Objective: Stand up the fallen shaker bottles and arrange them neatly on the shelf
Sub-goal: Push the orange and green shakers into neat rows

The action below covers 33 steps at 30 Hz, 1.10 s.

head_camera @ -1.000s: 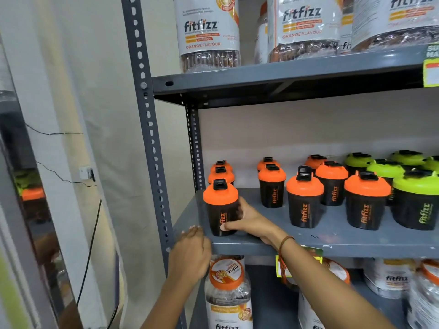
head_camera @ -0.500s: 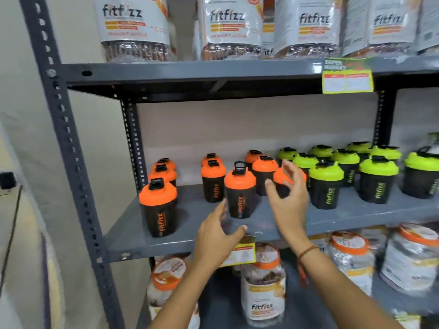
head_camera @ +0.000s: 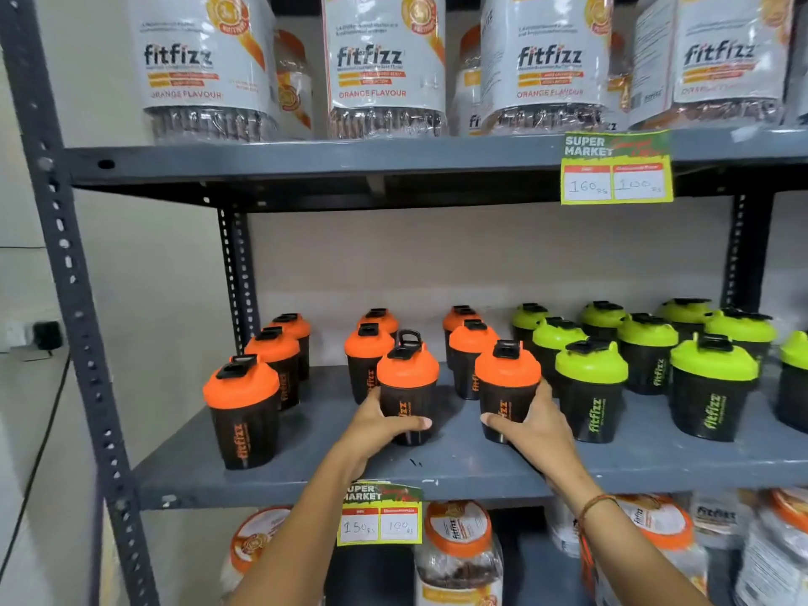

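Note:
Black shaker bottles stand upright in rows on the grey middle shelf [head_camera: 459, 474], orange-lidded ones on the left and green-lidded ones [head_camera: 591, 387] on the right. My left hand [head_camera: 376, 424] grips the base of a front orange-lidded shaker [head_camera: 407, 382] whose cap loop is raised. My right hand [head_camera: 531, 424] holds the front orange-lidded shaker [head_camera: 507, 382] beside the green ones. Another orange-lidded shaker [head_camera: 242, 413] stands alone at the front left. No shaker in sight lies on its side.
Large fitfizz jars [head_camera: 384, 63] fill the upper shelf, and more jars [head_camera: 457, 548] sit on the shelf below. Price tags hang on the shelf edges [head_camera: 379, 513]. A perforated steel upright [head_camera: 74, 299] frames the left side, next to a wall.
The view swung right from the shelf's left end. My hands left the front-left shaker and the shelf edge, reached forward, and closed on two front orange-lidded shakers.

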Available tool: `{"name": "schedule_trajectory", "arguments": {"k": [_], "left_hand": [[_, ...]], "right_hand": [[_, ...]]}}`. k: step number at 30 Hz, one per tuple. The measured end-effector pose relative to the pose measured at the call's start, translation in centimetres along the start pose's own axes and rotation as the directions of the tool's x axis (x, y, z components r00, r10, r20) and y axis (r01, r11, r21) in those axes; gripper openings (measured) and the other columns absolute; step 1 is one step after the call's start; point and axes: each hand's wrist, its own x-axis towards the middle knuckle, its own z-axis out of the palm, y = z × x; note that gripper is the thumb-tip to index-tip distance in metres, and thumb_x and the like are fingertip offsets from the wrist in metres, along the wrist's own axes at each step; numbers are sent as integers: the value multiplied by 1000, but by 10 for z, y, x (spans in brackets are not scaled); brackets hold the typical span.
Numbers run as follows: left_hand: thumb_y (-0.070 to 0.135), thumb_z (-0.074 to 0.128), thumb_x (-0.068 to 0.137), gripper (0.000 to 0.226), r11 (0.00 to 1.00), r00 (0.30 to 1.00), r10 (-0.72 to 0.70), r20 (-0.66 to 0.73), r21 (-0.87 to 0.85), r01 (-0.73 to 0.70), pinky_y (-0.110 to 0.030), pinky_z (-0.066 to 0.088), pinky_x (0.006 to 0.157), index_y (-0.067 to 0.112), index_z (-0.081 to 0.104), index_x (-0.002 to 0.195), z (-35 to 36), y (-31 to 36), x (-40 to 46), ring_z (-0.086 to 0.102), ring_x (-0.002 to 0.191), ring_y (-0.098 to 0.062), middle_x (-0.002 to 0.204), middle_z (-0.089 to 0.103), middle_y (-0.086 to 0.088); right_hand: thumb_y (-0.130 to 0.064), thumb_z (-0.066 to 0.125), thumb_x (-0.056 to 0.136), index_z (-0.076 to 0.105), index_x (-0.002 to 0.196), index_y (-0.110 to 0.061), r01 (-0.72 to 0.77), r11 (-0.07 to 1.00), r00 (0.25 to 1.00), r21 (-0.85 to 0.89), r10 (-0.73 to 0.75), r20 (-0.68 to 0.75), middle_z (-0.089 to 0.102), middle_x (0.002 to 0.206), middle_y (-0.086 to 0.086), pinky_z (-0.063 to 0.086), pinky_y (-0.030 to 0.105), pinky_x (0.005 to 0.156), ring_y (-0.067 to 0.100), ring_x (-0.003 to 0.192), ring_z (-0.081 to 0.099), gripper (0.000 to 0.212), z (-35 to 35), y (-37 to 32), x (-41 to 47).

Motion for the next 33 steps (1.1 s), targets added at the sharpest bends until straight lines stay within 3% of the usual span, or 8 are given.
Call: {"name": "schedule_trajectory", "arguments": {"k": [5, 10, 14, 29, 33], "left_hand": [[28, 92, 54, 68, 999, 988, 22, -156, 27, -18, -27, 51, 79, 19, 58, 113, 1, -3, -5, 64, 98, -14, 106, 69, 2], [52, 88, 39, 77, 992, 948, 17, -317, 127, 25, -42, 53, 90, 24, 59, 105, -7, -5, -28, 65, 97, -15, 103, 70, 6], [58, 86, 45, 76, 971, 911, 57, -409, 233, 44, -43, 52, 91, 25, 60, 108, -17, -6, -43, 64, 99, -19, 104, 70, 5], [57, 87, 49, 79, 975, 925, 67, -375, 220, 18, -43, 53, 90, 23, 59, 115, -26, -11, -51, 63, 101, -18, 109, 69, 4], [60, 86, 48, 81, 973, 923, 78, -376, 228, 11, -44, 54, 90, 22, 58, 115, -27, -12, -51, 63, 101, -19, 109, 69, 2]], "right_hand": [[-44, 89, 63, 45, 116, -14, 44, 999, 993, 26, -47, 106, 66, 123, 9, 52, 45, 91, 34, 113, 63, 75, -2, 1, 5], [-44, 90, 61, 47, 120, -20, 51, 994, 976, 99, -71, 208, 64, 129, 5, 50, 47, 98, 28, 119, 60, 77, -7, 0, -2], [-44, 90, 57, 47, 127, -26, 38, 991, 972, 126, -66, 226, 64, 132, 1, 50, 45, 101, 23, 120, 60, 84, -11, -1, -4], [-30, 90, 66, 42, 141, -22, 55, 987, 962, 149, -92, 258, 62, 134, 3, 45, 29, 93, 18, 117, 59, 90, -19, 1, -4], [-28, 89, 67, 41, 142, -23, 50, 987, 958, 155, -91, 270, 62, 135, 3, 47, 32, 97, 19, 118, 59, 89, -21, -1, -5]]}}
